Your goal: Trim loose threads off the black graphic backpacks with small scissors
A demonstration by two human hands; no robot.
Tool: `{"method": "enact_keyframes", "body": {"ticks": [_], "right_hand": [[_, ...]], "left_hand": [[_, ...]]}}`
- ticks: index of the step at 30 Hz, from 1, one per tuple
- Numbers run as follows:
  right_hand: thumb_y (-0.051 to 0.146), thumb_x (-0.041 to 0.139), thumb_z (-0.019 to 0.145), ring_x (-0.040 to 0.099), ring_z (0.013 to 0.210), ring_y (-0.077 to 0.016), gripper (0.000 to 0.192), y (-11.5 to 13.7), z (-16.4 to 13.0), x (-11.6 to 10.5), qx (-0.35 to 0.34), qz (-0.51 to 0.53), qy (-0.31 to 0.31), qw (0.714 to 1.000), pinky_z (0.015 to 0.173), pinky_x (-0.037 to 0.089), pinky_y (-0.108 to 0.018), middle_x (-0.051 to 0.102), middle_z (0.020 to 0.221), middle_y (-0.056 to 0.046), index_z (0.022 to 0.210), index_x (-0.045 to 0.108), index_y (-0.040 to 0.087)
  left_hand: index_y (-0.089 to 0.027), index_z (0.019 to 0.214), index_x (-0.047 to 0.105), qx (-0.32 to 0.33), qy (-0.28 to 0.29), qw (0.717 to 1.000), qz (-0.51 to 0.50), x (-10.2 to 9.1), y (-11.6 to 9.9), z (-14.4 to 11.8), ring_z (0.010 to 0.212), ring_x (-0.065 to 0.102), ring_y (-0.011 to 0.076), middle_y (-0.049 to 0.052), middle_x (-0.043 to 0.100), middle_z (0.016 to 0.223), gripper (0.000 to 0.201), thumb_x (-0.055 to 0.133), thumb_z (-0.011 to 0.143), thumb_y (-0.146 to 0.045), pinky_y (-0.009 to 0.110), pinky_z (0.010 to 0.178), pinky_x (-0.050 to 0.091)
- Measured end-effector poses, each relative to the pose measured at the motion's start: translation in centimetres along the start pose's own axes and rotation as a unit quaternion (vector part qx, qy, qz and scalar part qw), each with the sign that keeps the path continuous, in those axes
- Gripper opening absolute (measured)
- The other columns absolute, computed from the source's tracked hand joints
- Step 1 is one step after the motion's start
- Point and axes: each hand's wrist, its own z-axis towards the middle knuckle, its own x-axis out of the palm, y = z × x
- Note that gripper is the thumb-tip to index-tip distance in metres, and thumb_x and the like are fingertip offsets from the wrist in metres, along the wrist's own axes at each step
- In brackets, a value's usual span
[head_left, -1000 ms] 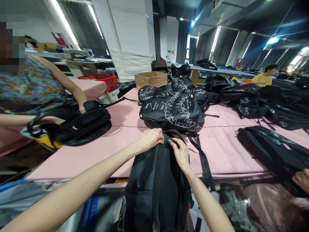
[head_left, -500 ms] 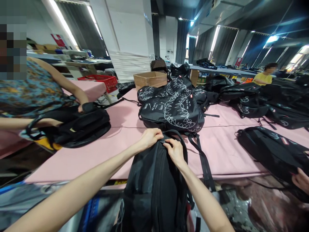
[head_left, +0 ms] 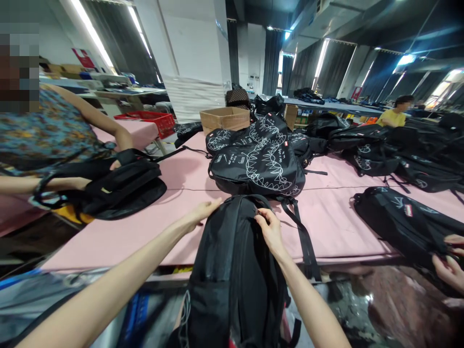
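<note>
A plain black backpack [head_left: 235, 261] hangs over the near edge of the pink table [head_left: 145, 227], its top resting on the table. My right hand [head_left: 268, 228] pinches something small at the top right of the backpack, likely the zipper pull. My left hand [head_left: 197, 215] lies flat against the bag's upper left side, fingers stretched out. A long black strap [head_left: 302, 237] trails from the bag across the table edge.
A pile of black backpacks with white line print [head_left: 261, 159] lies just beyond. A person on the left handles another black backpack [head_left: 119, 186]. Another person's hands [head_left: 449, 263] work on a backpack [head_left: 402, 222] at the right. A cardboard box [head_left: 224, 118] and red basket [head_left: 155, 121] stand farther back.
My left hand has let go of the bag's top and slid down its left side, fingers now extended. My right hand has moved slightly right along the top. The bag's top looks rounder.
</note>
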Motion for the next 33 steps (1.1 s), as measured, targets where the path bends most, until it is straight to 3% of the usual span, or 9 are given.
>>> {"method": "enact_keyframes", "body": {"ticks": [2, 6, 11, 14, 16, 19, 23, 27, 33], "right_hand": [[0.032, 0.054, 0.080, 0.059, 0.079, -0.0156, 0.020, 0.1, -1.0, -0.3, 0.010, 0.047, 0.021, 0.999, 0.074, 0.046, -0.027, 0.065, 0.086, -0.001, 0.093, 0.062, 0.019], [0.033, 0.057, 0.076, 0.057, 0.078, -0.0141, 0.023, 1.7, -3.3, -1.0, 0.006, 0.060, 0.007, 0.998, 0.074, 0.046, -0.026, 0.062, 0.085, -0.001, 0.094, 0.060, 0.018], [0.028, 0.066, 0.069, 0.046, 0.057, -0.0088, 0.028, 7.9, -6.0, -2.9, -0.047, 0.057, -0.049, 0.996, 0.055, 0.041, -0.019, 0.047, 0.066, 0.005, 0.095, 0.058, 0.020], [0.029, 0.071, 0.068, 0.045, 0.056, -0.0088, 0.031, 12.0, -7.0, -3.8, -0.159, 0.057, -0.068, 0.983, 0.053, 0.041, -0.019, 0.046, 0.065, 0.005, 0.095, 0.058, 0.023], [0.032, 0.074, 0.068, 0.046, 0.055, -0.0092, 0.033, 13.8, -7.4, -4.0, -0.227, 0.038, -0.062, 0.971, 0.052, 0.042, -0.020, 0.049, 0.066, 0.004, 0.096, 0.058, 0.023], [0.030, 0.067, 0.076, 0.050, 0.055, -0.0105, 0.014, 15.3, -8.0, -3.9, -0.312, -0.032, -0.038, 0.949, 0.052, 0.044, -0.022, 0.054, 0.066, 0.002, 0.087, 0.060, 0.023], [0.020, 0.054, 0.085, 0.059, 0.068, -0.0129, 0.012, 16.1, -7.9, -4.1, -0.412, -0.145, -0.012, 0.900, 0.061, 0.048, -0.022, 0.062, 0.076, -0.003, 0.090, 0.065, 0.023], [0.024, 0.056, 0.084, 0.061, 0.075, -0.0129, 0.018, 17.4, -5.5, -4.8, -0.364, -0.244, -0.028, 0.899, 0.065, 0.048, -0.022, 0.061, 0.100, -0.006, 0.100, 0.065, 0.024], [0.018, 0.050, 0.083, 0.058, 0.075, -0.0122, 0.015, 18.0, -2.3, -4.8, -0.323, -0.262, 0.011, 0.909, 0.066, 0.045, -0.021, 0.060, 0.084, -0.002, 0.076, 0.063, 0.021]], "left_hand": [[-0.010, 0.092, 0.063, -0.064, 0.057, 0.990, -0.108, 1.0, 1.9, -1.1, 0.081, 0.065, 0.0251, 0.017, 0.069, 0.094, 0.048, 0.061, 0.070, -0.053, 0.034, 0.067, 0.051], [-0.009, 0.088, 0.061, -0.035, 0.032, 0.971, -0.234, 3.0, 1.7, -4.2, 0.064, 0.064, 0.0195, 0.012, 0.070, 0.079, 0.040, 0.065, 0.068, -0.043, 0.030, 0.061, 0.051], [-0.011, 0.083, 0.063, 0.134, -0.004, 0.974, -0.184, 1.0, -5.9, -11.2, 0.071, 0.063, 0.0207, 0.007, 0.069, 0.081, 0.042, 0.066, 0.062, -0.047, 0.027, 0.061, 0.049], [-0.015, 0.089, 0.065, 0.241, -0.116, 0.956, -0.121, -1.8, -10.5, -16.3, 0.075, 0.062, 0.0200, 0.002, 0.069, 0.082, 0.044, 0.063, 0.065, -0.051, 0.025, 0.063, 0.048], [-0.018, 0.095, 0.065, 0.289, -0.203, 0.931, -0.089, -3.1, -11.6, -18.7, 0.075, 0.060, 0.0184, -0.001, 0.069, 0.083, 0.046, 0.059, 0.067, -0.054, 0.023, 0.064, 0.047], [-0.020, 0.090, 0.066, 0.277, -0.279, 0.919, -0.036, -3.3, -9.7, -19.1, 0.059, 0.056, 0.0165, -0.003, 0.065, 0.066, 0.046, 0.054, 0.068, -0.058, 0.022, 0.052, 0.044], [-0.019, 0.075, 0.067, 0.236, -0.228, 0.944, -0.038, -1.1, -4.6, -16.5, 0.053, 0.055, 0.0183, -0.001, 0.063, 0.058, 0.042, 0.054, 0.065, -0.058, 0.024, 0.047, 0.044], [-0.019, 0.084, 0.068, 0.240, -0.182, 0.951, -0.065, 0.4, -2.0, -15.6, 0.051, 0.054, 0.0166, -0.001, 0.065, 0.062, 0.042, 0.054, 0.069, -0.055, 0.023, 0.048, 0.045], [-0.019, 0.075, 0.067, 0.314, -0.173, 0.933, -0.033, 0.5, -1.7, -15.9, 0.040, 0.041, 0.0116, -0.003, 0.056, 0.050, 0.035, 0.055, 0.072, -0.052, 0.021, 0.039, 0.037]]}}
